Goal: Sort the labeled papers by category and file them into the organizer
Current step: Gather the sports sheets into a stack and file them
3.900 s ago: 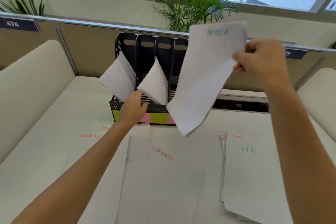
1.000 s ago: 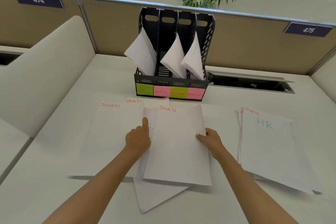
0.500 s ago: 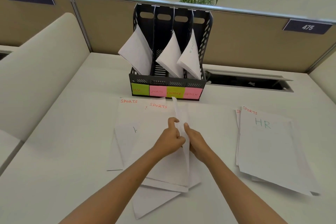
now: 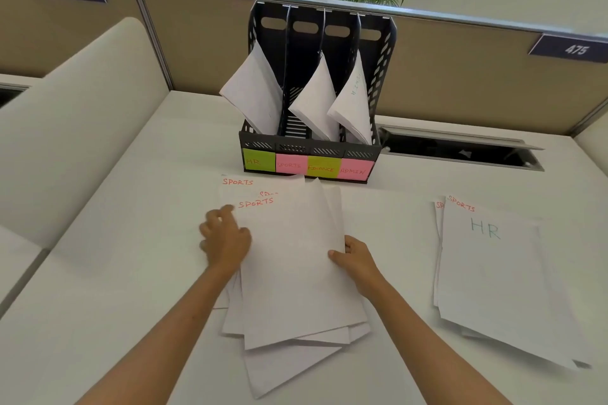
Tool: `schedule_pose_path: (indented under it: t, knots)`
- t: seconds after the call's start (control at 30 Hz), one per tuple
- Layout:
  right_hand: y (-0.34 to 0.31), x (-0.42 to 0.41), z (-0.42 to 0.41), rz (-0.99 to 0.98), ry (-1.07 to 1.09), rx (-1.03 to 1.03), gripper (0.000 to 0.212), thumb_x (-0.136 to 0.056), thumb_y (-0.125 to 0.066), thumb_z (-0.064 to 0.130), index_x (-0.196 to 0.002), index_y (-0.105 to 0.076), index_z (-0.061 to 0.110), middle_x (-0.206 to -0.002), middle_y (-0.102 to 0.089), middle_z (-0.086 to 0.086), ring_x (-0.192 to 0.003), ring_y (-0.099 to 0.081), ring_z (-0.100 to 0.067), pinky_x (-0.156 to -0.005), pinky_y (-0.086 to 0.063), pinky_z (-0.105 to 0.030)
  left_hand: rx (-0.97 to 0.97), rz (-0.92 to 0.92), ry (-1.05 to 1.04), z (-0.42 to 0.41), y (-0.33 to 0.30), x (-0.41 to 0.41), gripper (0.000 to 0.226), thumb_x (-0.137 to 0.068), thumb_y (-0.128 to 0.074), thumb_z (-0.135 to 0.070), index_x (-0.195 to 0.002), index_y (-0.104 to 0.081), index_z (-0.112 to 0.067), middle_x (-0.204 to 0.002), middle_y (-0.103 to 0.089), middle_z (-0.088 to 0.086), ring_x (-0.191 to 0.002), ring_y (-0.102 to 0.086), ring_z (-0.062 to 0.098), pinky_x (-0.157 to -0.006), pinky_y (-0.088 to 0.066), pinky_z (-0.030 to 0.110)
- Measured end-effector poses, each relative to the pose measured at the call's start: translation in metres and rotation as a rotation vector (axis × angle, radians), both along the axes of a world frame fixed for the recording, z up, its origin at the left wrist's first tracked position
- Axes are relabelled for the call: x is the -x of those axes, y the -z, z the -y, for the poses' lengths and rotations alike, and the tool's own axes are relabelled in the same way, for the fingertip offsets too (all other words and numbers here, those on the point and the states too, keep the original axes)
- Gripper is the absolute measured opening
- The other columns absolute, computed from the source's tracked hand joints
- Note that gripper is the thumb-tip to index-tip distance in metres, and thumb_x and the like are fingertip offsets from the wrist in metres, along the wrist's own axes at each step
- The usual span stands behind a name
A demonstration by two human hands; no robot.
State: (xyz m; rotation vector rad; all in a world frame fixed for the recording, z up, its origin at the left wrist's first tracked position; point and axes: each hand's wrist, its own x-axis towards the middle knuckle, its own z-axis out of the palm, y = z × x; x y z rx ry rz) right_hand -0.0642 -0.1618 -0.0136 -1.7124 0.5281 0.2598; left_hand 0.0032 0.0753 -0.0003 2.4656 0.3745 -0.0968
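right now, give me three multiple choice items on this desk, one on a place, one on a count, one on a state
1. Where does the sheet marked HR lie?
A. on top of the right pile
B. inside the organizer
C. under the left hand

2. How many slots of the organizer hold papers?
A. one
B. three
C. four

3. What is the right hand doing?
A. hanging idle
B. gripping the edge of the middle pile
C. pointing at a label

Answers:
1 A, it tops the pile at the right of the desk.
2 B, only the slot above the SPORTS note shows bare.
3 B, its thumb lies on the middle pile with fingers curled behind the edge, while the left hand steadies the other side.
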Motion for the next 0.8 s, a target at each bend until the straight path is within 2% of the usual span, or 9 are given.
schedule_pose_path:
  t: [0.07,0.13,0.23,0.3,0.37,0.43,0.53,0.67,0.8]
  knots:
    - [0.001,-0.003,-0.001,-0.006,0.009,0.049,0.018,-0.086,-0.061,0.008,-0.103,-0.061,0.014,-0.106,-0.068,-0.008,-0.097,-0.066,-0.028,-0.088,-0.055,-0.043,0.007,-0.075,-0.122,-0.021,-0.002,-0.003,0.055,-0.089,-0.058,-0.013,-0.139,-0.037,-0.008,-0.141,-0.033,0.02,-0.127,-0.034,0.041,-0.096,-0.04,0.05]
    - [0.001,-0.007,0.001,-0.015,0.006,0.064,0.017,-0.086,-0.061,0.009,-0.101,-0.061,0.015,-0.105,-0.068,-0.008,-0.096,-0.066,-0.028,-0.088,-0.054,-0.044,0.142,-0.125,-0.157,-0.036,-0.003,-0.007,0.052,-0.091,-0.055,-0.014,-0.138,-0.037,-0.003,-0.137,-0.04,0.02,-0.123,-0.042,0.041,-0.09,-0.041,0.043]
    - [-0.001,-0.014,0.004,-0.027,-0.018,0.101,0.016,-0.086,-0.062,0.011,-0.102,-0.061,0.015,-0.105,-0.067,-0.008,-0.097,-0.065,-0.029,-0.09,-0.054,-0.045,0.339,-0.211,-0.116,-0.044,-0.003,-0.007,0.015,-0.094,-0.049,-0.023,-0.102,-0.05,-0.01,-0.103,-0.053,0.011,-0.097,-0.053,0.03,-0.077,-0.036,0.033]
    - [-0.004,-0.018,0.006,-0.036,-0.032,0.126,0.016,-0.087,-0.061,0.011,-0.102,-0.06,0.016,-0.105,-0.067,-0.007,-0.096,-0.065,-0.027,-0.087,-0.054,-0.042,0.435,-0.242,-0.094,-0.045,-0.002,-0.006,0.021,-0.095,-0.048,-0.025,-0.087,-0.053,-0.006,-0.092,-0.059,0.017,-0.089,-0.059,0.032,-0.075,-0.041,0.036]
    - [-0.008,-0.021,0.008,-0.042,-0.051,0.165,0.017,-0.087,-0.06,0.011,-0.103,-0.059,0.017,-0.104,-0.067,-0.006,-0.093,-0.064,-0.025,-0.081,-0.055,-0.036,0.504,-0.239,-0.105,-0.044,-0.003,-0.003,0.032,-0.095,-0.051,-0.025,-0.092,-0.063,0.004,-0.101,-0.067,0.022,-0.097,-0.064,0.038,-0.084,-0.05,0.043]
    - [-0.009,-0.022,0.01,-0.045,-0.058,0.204,0.018,-0.086,-0.059,0.011,-0.104,-0.06,0.014,-0.103,-0.067,-0.007,-0.093,-0.064,-0.026,-0.08,-0.055,-0.037,0.512,-0.186,-0.114,-0.045,-0.006,-0.002,0.034,-0.095,-0.055,-0.029,-0.097,-0.068,0.003,-0.101,-0.069,0.018,-0.096,-0.065,0.036,-0.088,-0.051,0.047]
    - [-0.008,-0.02,0.011,-0.049,-0.038,0.22,0.015,-0.086,-0.059,0.01,-0.101,-0.061,0.011,-0.103,-0.067,-0.01,-0.095,-0.064,-0.03,-0.084,-0.054,-0.043,0.477,-0.069,-0.128,-0.053,-0.018,-0.008,0.031,-0.096,-0.054,-0.035,-0.095,-0.068,-0.007,-0.096,-0.067,0.01,-0.091,-0.062,0.031,-0.083,-0.049,0.04]
    - [-0.007,-0.021,0.009,-0.043,-0.021,0.234,0.017,-0.086,-0.059,0.01,-0.103,-0.062,0.008,-0.104,-0.067,-0.011,-0.095,-0.064,-0.03,-0.083,-0.054,-0.042,0.377,0.13,-0.2,-0.078,-0.04,-0.024,0.038,-0.098,-0.049,-0.031,-0.092,-0.064,0.004,-0.098,-0.066,0.023,-0.094,-0.062,0.037,-0.08,-0.047,0.042]
    - [-0.007,-0.021,0.009,-0.041,-0.021,0.232,0.014,-0.087,-0.06,0.01,-0.1,-0.06,0.014,-0.107,-0.067,-0.01,-0.094,-0.063,-0.028,-0.084,-0.054,-0.039,0.37,0.264,-0.272,-0.107,-0.064,-0.041,0.035,-0.099,-0.047,-0.031,-0.083,-0.057,-0.002,-0.089,-0.061,0.019,-0.083,-0.055,0.028,-0.075,-0.042,0.039]
